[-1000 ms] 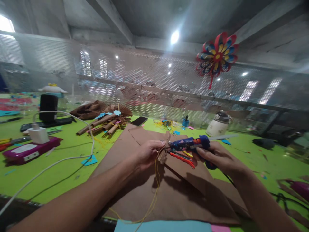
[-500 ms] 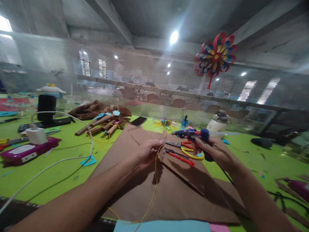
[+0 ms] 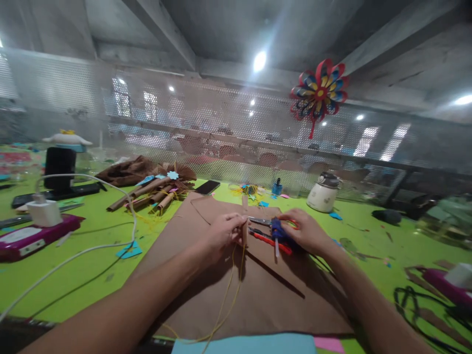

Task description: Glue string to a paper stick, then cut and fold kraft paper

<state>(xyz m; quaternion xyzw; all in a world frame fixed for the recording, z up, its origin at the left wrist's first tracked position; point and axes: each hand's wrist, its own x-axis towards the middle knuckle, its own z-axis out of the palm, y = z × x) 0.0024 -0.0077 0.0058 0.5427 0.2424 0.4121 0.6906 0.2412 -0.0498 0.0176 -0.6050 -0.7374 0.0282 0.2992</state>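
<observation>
Between the fingertips of my left hand is a small folded brown paper piece, held upright, with yellow string hanging from it. My right hand has its fingers around the blue glue gun, which is low over the brown paper sheet, its clear glue stick pointing toward me. Scissors and a red cutter lie beside and partly under the glue gun. The scissors' handles are mostly hidden by my right hand.
Rolled brown paper tubes and a black phone lie at the back left. A white cable runs from a purple power strip at left. A white bottle stands back right; black cables lie at right.
My right hand has moved left and lowered the glue gun from a raised, level pose to just over the scissors and cutter. The view has shifted slightly.
</observation>
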